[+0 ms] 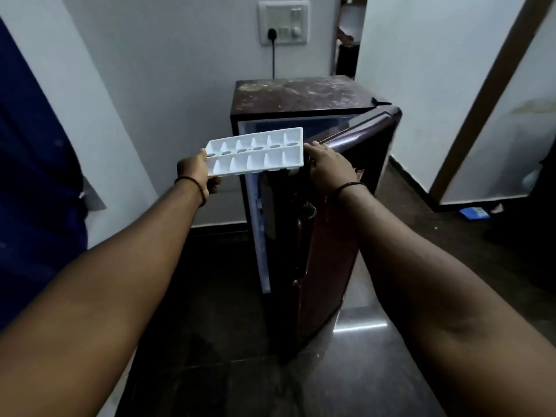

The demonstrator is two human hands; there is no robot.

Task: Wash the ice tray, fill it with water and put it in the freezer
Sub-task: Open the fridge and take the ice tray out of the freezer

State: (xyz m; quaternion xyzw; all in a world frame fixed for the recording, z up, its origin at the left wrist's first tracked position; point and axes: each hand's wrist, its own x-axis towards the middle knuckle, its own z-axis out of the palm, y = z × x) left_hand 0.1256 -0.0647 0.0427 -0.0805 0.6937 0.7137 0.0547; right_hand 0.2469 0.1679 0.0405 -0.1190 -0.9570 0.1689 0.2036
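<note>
Tray [255, 152] lies crosswise before the open fridge [304, 97], left hand [194, 173] clamped on its near end; right hand [329, 167] seemingly grips the door [361, 136]

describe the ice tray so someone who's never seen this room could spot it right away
Find the small dark fridge against the wall, door ajar. In front of its opening, the left hand holds a flat tray by one end. It is the only white, gridded thing there.

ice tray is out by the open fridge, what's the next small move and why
Probably draw the ice tray clear of the fridge: the left hand grips its end, the right hand rests on the open door, and the cells look empty.
</note>
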